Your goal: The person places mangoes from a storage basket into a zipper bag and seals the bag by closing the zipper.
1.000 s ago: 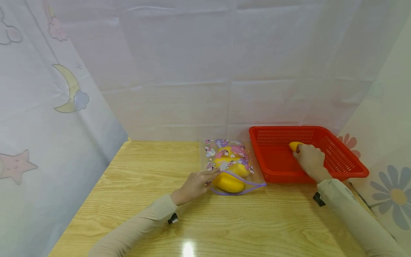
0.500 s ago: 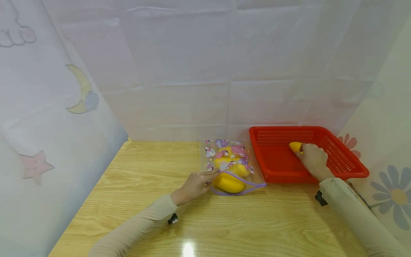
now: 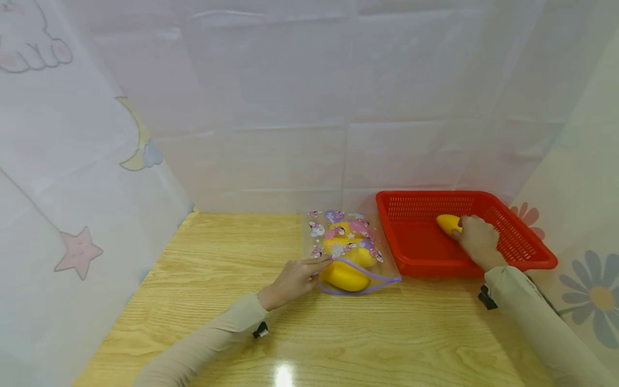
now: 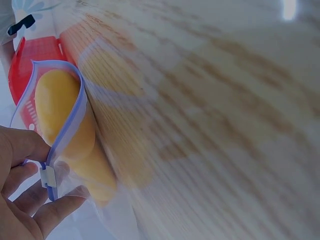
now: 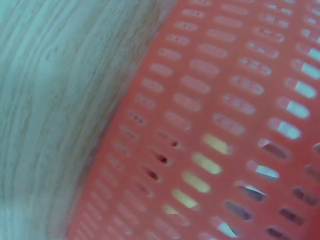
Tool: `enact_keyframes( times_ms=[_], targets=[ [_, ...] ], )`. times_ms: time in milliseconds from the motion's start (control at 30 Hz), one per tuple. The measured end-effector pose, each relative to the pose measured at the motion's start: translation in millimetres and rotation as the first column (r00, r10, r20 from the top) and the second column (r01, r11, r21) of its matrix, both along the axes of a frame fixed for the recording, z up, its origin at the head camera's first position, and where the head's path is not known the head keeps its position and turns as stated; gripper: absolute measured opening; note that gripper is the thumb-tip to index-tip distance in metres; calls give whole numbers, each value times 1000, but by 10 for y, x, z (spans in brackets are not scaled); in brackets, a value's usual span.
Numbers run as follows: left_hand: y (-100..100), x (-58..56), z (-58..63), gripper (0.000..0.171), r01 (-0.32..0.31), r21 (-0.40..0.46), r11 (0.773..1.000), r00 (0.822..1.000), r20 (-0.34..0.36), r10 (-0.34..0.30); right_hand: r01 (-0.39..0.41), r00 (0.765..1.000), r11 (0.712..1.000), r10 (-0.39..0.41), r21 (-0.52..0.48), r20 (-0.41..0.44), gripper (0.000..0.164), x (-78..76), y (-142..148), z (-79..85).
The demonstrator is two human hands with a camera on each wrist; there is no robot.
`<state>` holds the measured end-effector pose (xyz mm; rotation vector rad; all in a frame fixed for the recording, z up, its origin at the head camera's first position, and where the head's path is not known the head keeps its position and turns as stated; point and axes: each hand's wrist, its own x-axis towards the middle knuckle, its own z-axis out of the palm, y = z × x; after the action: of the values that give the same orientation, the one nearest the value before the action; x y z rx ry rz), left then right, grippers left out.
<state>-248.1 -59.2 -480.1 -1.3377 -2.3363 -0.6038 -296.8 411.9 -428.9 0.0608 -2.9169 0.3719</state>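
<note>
My left hand [image 3: 292, 279] pinches the purple zip edge of a clear bag [image 3: 316, 230] printed with pink and purple cartoons. The bag lies on the table with its mouth parted, several smooth yellow mangoes inside; one mango [image 3: 344, 276] sits right at the opening. A white slider [image 4: 48, 177] on the zip shows between thumb and fingers in the left wrist view. Inside the red basket [image 3: 394, 244], my right hand [image 3: 476, 243] grips the near end of another mango [image 3: 446, 222]. Basket slots fill the right wrist view, hiding that hand; yellow shows through some.
The basket's slotted wall [image 5: 200, 65] rises beside the right forearm. A wooden table [image 3: 232, 242] spans the front and left. Pale printed curtains [image 3: 261, 107] enclose the back and both sides.
My right hand has slid slightly right along the mango, leaving more of the fruit visible. My left hand and the bag stay in place. The left curtain's pattern has shifted right.
</note>
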Motion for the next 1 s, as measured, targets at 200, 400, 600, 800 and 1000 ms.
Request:
enact_keyframes(
  times_ms=[200, 400, 600, 800, 1000],
  targets=[
    [1, -6, -6, 54, 23, 28, 999, 1000, -18, -22, 31, 999, 999, -30, -10, 43, 39, -48, 98, -24],
    [1, -6, -4, 55, 25, 33, 999, 999, -35, -23, 29, 998, 999, -28, -22, 52, 42, -71, 148, -8],
    [-1, -5, -4, 53, 20, 22, 1000, 1000, -21, -19, 40, 997, 998, -37, -40, 73, 46, -96, 237, -47],
    [-3, 0, 3, 52, 22, 20, 1000, 1000, 4, -22, 54, 995, 998, -50, -40, 85, 48, -121, 311, -80],
    [-4, 5, 2, 53, 25, 19, 1000, 1000, -4, -25, 58, 991, 997, -51, -52, 120, 49, -115, 339, -79]
  ],
)
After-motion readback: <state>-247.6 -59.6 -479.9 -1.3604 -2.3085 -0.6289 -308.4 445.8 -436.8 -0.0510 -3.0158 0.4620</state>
